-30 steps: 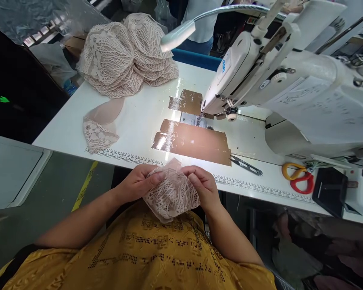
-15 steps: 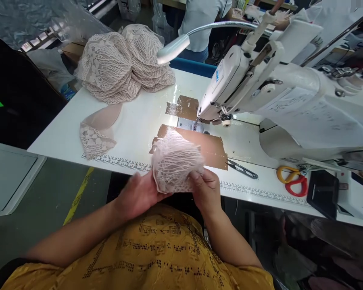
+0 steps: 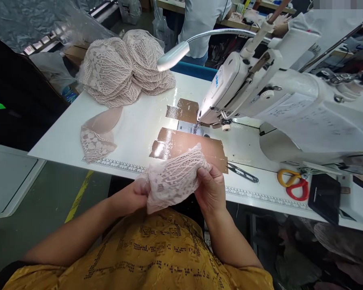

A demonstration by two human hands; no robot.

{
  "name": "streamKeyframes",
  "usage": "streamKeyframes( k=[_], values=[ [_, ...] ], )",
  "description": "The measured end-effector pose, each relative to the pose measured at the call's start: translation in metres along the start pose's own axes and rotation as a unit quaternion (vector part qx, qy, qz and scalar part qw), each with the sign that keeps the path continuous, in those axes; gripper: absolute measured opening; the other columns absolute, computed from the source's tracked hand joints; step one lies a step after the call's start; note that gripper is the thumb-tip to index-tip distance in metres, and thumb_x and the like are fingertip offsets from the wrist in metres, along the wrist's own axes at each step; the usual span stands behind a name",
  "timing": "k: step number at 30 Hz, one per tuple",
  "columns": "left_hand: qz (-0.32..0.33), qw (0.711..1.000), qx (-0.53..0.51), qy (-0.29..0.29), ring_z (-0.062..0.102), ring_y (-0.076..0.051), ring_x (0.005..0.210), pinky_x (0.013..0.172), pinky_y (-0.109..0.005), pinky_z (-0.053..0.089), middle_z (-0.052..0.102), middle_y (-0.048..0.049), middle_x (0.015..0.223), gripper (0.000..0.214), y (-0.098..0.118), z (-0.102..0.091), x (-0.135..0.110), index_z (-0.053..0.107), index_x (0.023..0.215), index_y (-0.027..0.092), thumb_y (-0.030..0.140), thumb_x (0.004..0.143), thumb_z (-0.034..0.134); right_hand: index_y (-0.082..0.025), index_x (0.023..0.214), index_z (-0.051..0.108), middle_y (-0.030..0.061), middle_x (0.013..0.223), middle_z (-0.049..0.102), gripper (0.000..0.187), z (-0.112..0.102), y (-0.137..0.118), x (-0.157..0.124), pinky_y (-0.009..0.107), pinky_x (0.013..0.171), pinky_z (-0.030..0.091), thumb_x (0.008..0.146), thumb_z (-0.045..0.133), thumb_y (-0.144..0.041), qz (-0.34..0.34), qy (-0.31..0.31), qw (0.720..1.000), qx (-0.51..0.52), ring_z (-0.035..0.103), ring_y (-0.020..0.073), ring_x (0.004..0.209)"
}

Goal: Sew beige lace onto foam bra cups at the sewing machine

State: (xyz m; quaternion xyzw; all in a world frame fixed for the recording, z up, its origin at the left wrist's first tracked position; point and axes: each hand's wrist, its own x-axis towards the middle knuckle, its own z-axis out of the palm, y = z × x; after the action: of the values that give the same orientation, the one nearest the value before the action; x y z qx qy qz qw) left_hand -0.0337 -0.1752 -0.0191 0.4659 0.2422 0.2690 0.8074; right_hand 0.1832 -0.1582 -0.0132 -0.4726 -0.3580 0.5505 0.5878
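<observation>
Between my hands, at the table's front edge, is a pale pink lace bra cup (image 3: 174,177), tilted up toward the right. My right hand (image 3: 211,186) pinches its right edge, thumb on top. My left hand (image 3: 136,195) is closed at its left edge, with the fingers partly behind the lace. Just beyond the cup lies brown tape (image 3: 187,141) on the table, in front of the sewing machine's needle area (image 3: 196,128). A single lace bra cup (image 3: 99,135) rests on the table to the left.
Stacked lace cups (image 3: 117,70) stand at the back left. A white sewing machine (image 3: 230,84) and a lamp (image 3: 174,56) reach over the table. Thread snips (image 3: 243,172), scissors (image 3: 293,184) and a dark phone-like device (image 3: 324,197) lie right. A person (image 3: 202,28) is behind.
The lace cup has turned and tilted, its left side now lower. My left hand has gone from open fingers under it to closed at its left edge. My right hand keeps its pinch.
</observation>
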Motion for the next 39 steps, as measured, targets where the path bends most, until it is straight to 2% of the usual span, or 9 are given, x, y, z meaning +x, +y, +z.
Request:
streamKeyframes(
  k=[2, 3, 5, 7, 9, 14, 17, 22, 39],
  values=[
    [-0.046, 0.984, 0.085, -0.148, 0.064, -0.018, 0.062, 0.064, -0.032, 0.055, 0.07, -0.0071, 0.067, 0.019, 0.018, -0.015, -0.015, 0.074, 0.071, 0.022, 0.026, 0.084, 0.062, -0.022, 0.064, 0.062, -0.0009, 0.062, 0.066, 0.034, -0.002, -0.002, 0.001, 0.028, 0.054, 0.054, 0.065, 0.08, -0.051, 0.012, -0.031, 0.999, -0.023, 0.059, 0.0141, 0.055],
    [-0.043, 0.982, 0.112, -0.146, 0.066, -0.02, 0.066, 0.065, -0.033, 0.056, 0.072, -0.0088, 0.073, 0.016, 0.028, -0.02, -0.02, 0.074, 0.075, 0.022, 0.029, 0.084, 0.062, -0.021, 0.065, 0.064, -0.0009, 0.063, 0.067, 0.031, -0.003, -0.003, 0.0, 0.028, 0.054, 0.053, 0.065, 0.081, -0.048, 0.025, -0.062, 0.997, -0.04, 0.06, 0.014, 0.056],
    [0.02, 0.981, 0.187, -0.04, 0.067, -0.023, 0.086, 0.079, -0.035, 0.057, 0.073, -0.0098, 0.1, 0.022, 0.043, -0.025, -0.025, 0.073, 0.098, 0.023, 0.033, 0.079, 0.069, -0.021, 0.069, 0.067, -0.0014, 0.066, 0.068, 0.025, 0.0, -0.004, -0.002, 0.026, 0.054, 0.052, 0.066, 0.083, -0.04, 0.051, -0.146, 0.985, -0.078, 0.06, 0.0131, 0.057],
    [0.074, 0.95, 0.292, 0.081, 0.059, -0.027, 0.113, 0.099, -0.04, 0.049, 0.061, -0.0095, 0.129, 0.058, 0.051, -0.024, -0.021, 0.06, 0.125, 0.025, 0.037, 0.071, 0.077, -0.021, 0.074, 0.069, -0.0016, 0.068, 0.068, 0.019, 0.005, -0.005, -0.006, 0.024, 0.055, 0.05, 0.069, 0.081, -0.034, 0.059, -0.224, 0.967, -0.11, 0.06, 0.012, 0.059],
    [0.077, 0.915, 0.376, 0.122, 0.053, -0.028, 0.122, 0.105, -0.041, 0.044, 0.054, -0.0095, 0.137, 0.073, 0.051, -0.019, -0.011, 0.051, 0.135, 0.024, 0.038, 0.07, 0.079, -0.02, 0.078, 0.07, -0.0015, 0.069, 0.067, 0.015, 0.011, -0.005, -0.007, 0.023, 0.056, 0.049, 0.074, 0.077, -0.034, 0.049, -0.264, 0.954, -0.135, 0.059, 0.0115, 0.06],
    [0.037, 0.934, 0.341, 0.106, 0.063, -0.018, 0.092, 0.08, -0.027, 0.052, 0.065, -0.0064, 0.108, 0.044, 0.034, -0.012, 0.005, 0.054, 0.126, 0.018, 0.035, 0.086, 0.064, -0.021, 0.075, 0.07, 0.0019, 0.083, 0.07, 0.01, 0.019, -0.006, -0.003, 0.027, 0.068, 0.052, 0.08, 0.071, -0.029, -0.05, -0.243, 0.951, -0.184, 0.064, 0.015, 0.074],
    [0.028, 0.94, 0.321, 0.111, 0.063, -0.019, 0.097, 0.08, -0.026, 0.052, 0.065, -0.0073, 0.114, 0.055, 0.031, -0.014, 0.007, 0.049, 0.134, 0.019, 0.033, 0.084, 0.067, -0.021, 0.072, 0.068, 0.0025, 0.085, 0.07, 0.009, 0.021, -0.006, 0.0, 0.029, 0.072, 0.052, 0.08, 0.07, -0.025, -0.073, -0.216, 0.955, -0.19, 0.065, 0.0151, 0.076],
    [0.065, 0.931, 0.346, 0.099, 0.061, -0.015, 0.085, 0.075, -0.023, 0.048, 0.066, -0.0045, 0.104, 0.031, 0.042, -0.018, 0.013, 0.062, 0.115, 0.017, 0.029, 0.086, 0.065, -0.02, 0.069, 0.065, 0.0022, 0.084, 0.07, 0.012, 0.021, -0.006, 0.005, 0.028, 0.069, 0.051, 0.08, 0.069, -0.024, -0.08, -0.185, 0.957, -0.208, 0.065, 0.0141, 0.073],
    [0.011, 0.967, 0.216, 0.134, 0.052, -0.01, 0.071, 0.062, -0.021, 0.043, 0.058, -0.0007, 0.08, 0.018, 0.048, -0.022, 0.046, 0.061, 0.091, 0.013, 0.031, 0.088, 0.061, -0.022, 0.081, 0.067, 0.0029, 0.093, 0.07, 0.007, 0.018, -0.008, 0.024, 0.028, 0.074, 0.052, 0.08, 0.069, -0.016, -0.188, -0.232, 0.916, -0.268, 0.066, 0.0145, 0.083]
  ],
)
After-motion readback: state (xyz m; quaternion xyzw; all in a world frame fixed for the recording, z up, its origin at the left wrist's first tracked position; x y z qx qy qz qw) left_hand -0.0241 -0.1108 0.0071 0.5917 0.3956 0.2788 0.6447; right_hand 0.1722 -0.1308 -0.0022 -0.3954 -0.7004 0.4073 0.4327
